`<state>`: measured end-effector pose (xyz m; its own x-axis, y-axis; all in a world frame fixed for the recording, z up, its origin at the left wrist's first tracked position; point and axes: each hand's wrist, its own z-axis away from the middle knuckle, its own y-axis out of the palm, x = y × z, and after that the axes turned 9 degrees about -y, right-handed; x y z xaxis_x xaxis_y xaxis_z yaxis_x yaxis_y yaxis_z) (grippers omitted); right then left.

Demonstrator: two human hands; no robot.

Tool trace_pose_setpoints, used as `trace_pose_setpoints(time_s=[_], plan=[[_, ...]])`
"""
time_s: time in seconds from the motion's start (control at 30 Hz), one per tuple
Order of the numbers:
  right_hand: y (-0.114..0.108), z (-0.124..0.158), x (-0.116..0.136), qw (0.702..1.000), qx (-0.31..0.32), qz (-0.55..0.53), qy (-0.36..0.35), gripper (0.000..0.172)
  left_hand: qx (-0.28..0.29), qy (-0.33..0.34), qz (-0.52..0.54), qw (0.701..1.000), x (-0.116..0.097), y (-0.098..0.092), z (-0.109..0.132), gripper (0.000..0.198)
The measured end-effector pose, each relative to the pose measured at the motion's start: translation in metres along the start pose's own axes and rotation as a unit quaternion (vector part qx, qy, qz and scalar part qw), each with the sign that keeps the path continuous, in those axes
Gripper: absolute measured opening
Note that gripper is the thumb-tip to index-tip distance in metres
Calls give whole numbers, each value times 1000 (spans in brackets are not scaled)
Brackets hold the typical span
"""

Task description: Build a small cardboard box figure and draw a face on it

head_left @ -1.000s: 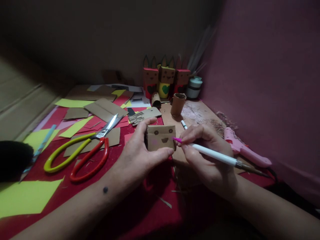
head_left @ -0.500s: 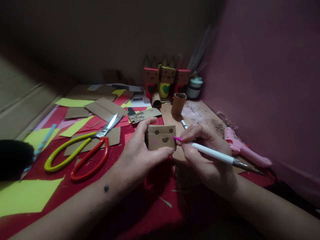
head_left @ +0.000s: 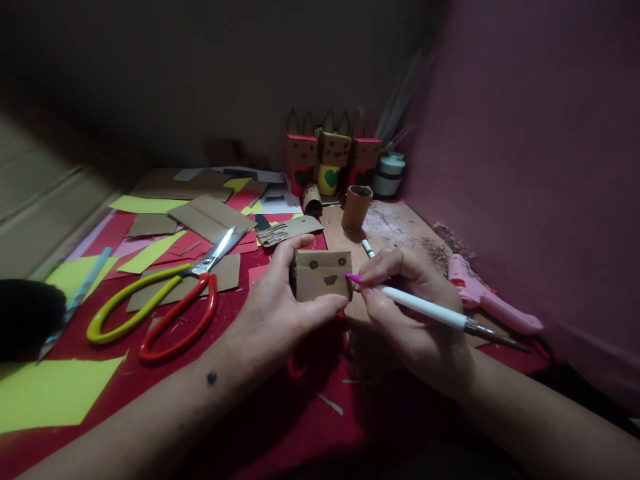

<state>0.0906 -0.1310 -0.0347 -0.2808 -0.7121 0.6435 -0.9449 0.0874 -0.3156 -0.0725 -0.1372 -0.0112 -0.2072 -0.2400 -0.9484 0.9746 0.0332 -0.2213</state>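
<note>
A small cardboard box (head_left: 315, 288) with two drawn eyes and a dark mouth is gripped by my left hand (head_left: 280, 293), thumb along its lower edge and fingers behind its left side. A faint pink mark shows on its left cheek. My right hand (head_left: 415, 313) pinches a white marker (head_left: 425, 307) whose pink tip touches or nearly touches the box's face at the right, beside the mouth. A white cap or second pen (head_left: 368, 249) lies just behind my right fingers.
Open scissors (head_left: 200, 273) with yellow and red handles lie left, among cardboard and coloured paper. Three box-headed figures (head_left: 334, 150) stand at the back, near a cardboard tube (head_left: 357, 210) and a lidded jar (head_left: 389, 175). A pink glue gun (head_left: 490, 303) rests at the right.
</note>
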Motion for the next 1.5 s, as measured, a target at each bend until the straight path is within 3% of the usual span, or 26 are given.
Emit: trace_pose_setpoints(time_s=[0.73, 1.1, 1.5], plan=[[0, 0, -3, 1000, 10, 5, -27, 18, -1, -2, -12, 1000, 1, -1, -1, 70], [-1, 3, -1, 998, -8, -56, 12, 18, 7, -7, 3, 1000, -1, -2, -1, 69], [0, 3, -1, 999, -4, -32, 7, 20, 9, -10, 7, 1000, 0, -1, 0, 70]])
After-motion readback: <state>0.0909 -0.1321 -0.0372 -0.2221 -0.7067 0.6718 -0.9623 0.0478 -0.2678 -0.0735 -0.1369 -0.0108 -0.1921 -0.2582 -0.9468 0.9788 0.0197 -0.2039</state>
